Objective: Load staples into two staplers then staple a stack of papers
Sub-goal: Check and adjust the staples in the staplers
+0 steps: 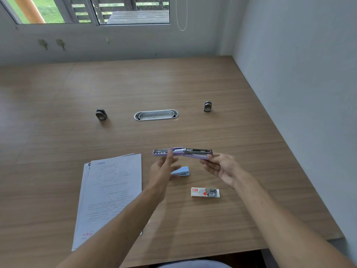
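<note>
**Purple stapler swung open over the desk, both hands on it**

Loads of bare wood all round: wide open toward the back wall and off to the left, tighter on the right where the desk point(251, 122) butts against the grey wall. Front edge close to the body, papers point(110, 190) nearly reaching it on the left.

Purple stapler point(183, 152) held up in the air above the middle of the desk, hinged fully open into one long line, metal staple channel facing up. Right hand point(222, 167) pinching the right end between thumb and fingers. Left hand point(164, 167) with fingers loosely spread, one fingertip up against the left half; a bit blurred, so can't tell how firm that hold is.

Blue stapler point(182, 171) lying shut on the wood just below, partly behind the left hand. Staple box point(205, 192) near the right forearm, flap open, grey staples showing.

Further back: oval metal cable tray point(156, 115) set into the top, a small round metal fitting point(101, 114) either side. Window point(92, 8) up top left.
</note>
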`<action>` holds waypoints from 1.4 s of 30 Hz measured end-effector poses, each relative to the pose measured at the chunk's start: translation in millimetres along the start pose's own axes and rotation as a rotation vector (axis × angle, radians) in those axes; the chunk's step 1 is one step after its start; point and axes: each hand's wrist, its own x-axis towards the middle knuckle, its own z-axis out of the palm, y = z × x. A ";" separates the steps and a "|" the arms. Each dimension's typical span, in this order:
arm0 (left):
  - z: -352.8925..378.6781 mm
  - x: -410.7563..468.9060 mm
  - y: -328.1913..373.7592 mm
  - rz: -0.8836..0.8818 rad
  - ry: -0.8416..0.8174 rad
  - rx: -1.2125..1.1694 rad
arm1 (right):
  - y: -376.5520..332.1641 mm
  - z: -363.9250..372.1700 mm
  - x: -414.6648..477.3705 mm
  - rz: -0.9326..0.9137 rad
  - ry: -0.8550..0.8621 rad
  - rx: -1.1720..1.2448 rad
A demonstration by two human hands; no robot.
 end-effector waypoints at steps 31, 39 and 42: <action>-7.9 37.9 36.3 1.046 -0.292 1.148 | -7.0 14.8 2.0 -0.152 -0.042 -0.018; -5.9 53.9 27.8 0.933 -0.217 1.064 | -6.2 13.8 19.8 -0.123 -0.002 -0.169; -5.8 65.0 21.0 0.887 -0.237 1.095 | -2.6 7.2 30.3 -0.121 0.074 -0.319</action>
